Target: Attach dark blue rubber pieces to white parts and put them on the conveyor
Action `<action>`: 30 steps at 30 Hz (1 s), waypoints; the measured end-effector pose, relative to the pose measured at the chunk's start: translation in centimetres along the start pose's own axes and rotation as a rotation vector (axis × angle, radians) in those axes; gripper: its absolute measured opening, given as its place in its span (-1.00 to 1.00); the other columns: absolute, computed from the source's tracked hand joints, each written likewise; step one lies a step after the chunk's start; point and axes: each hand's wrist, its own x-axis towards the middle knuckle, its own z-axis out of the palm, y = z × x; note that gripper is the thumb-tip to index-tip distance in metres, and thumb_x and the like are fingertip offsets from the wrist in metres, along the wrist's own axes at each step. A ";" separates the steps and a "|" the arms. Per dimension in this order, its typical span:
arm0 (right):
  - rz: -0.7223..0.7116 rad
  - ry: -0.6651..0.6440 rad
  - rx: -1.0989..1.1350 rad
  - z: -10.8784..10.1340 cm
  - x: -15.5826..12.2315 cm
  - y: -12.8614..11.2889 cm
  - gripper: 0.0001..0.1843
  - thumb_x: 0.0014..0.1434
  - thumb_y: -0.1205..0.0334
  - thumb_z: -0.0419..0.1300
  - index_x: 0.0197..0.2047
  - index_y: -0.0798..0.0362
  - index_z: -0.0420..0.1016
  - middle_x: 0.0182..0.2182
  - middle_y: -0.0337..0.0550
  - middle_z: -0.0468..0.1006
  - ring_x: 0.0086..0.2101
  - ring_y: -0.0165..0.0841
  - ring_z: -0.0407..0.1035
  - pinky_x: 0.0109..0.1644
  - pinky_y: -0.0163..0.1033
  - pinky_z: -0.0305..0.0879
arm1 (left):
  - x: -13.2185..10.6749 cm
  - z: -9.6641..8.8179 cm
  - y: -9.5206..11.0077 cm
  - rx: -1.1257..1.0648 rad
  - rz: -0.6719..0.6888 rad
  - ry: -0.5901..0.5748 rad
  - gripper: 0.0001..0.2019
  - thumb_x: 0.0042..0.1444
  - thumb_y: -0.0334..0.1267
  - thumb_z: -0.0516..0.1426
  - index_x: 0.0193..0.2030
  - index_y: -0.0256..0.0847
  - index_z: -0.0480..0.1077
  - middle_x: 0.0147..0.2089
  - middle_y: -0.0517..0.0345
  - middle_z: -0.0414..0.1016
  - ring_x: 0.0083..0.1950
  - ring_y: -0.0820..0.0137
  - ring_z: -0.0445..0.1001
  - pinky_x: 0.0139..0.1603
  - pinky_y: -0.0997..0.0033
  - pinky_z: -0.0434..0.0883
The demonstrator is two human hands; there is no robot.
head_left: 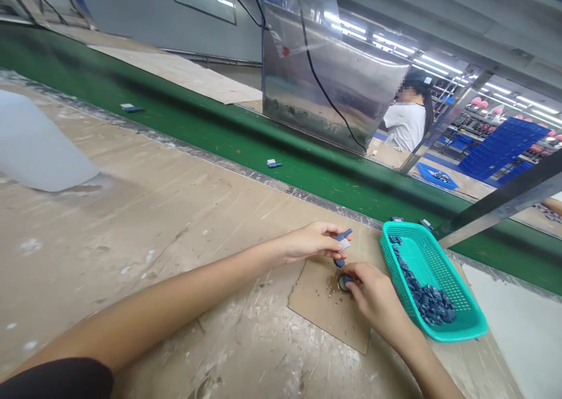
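My left hand (314, 242) is closed on a small dark-blue part (343, 235) with a pale block on its side. Just below its fingertips is a small dark piece (339, 262); whether the fingers touch it I cannot tell. My right hand (371, 291) pinches at a small round dark dish (344, 282) on a stained cardboard sheet (320, 305); its fingertips partly hide a dark-blue piece there. To the right of that hand stands a green plastic basket (465, 305) with many small dark-blue pieces (432, 305) in it.
Beyond the worktop (197, 212) runs a green conveyor belt (211, 136) carrying a few small blue-and-white parts (273, 163). A metal post (496, 200) slants past the basket. A white curved sheet (39, 141) is at left. A person (406, 121) sits across the belt.
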 end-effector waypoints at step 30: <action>0.323 0.341 1.071 -1.8 0.0 -1.8 -0.66 -0.02 0.24 0.34 -0.41 0.00 0.18 -0.46 -0.27 0.47 -0.35 -0.38 0.42 -0.28 -0.37 0.32 | -3.0 3.8 -1.0 0.638 0.357 0.028 -0.81 0.02 -0.36 0.08 -0.29 -0.18 0.08 -0.38 0.27 0.23 -0.36 0.51 0.27 -0.37 0.52 0.22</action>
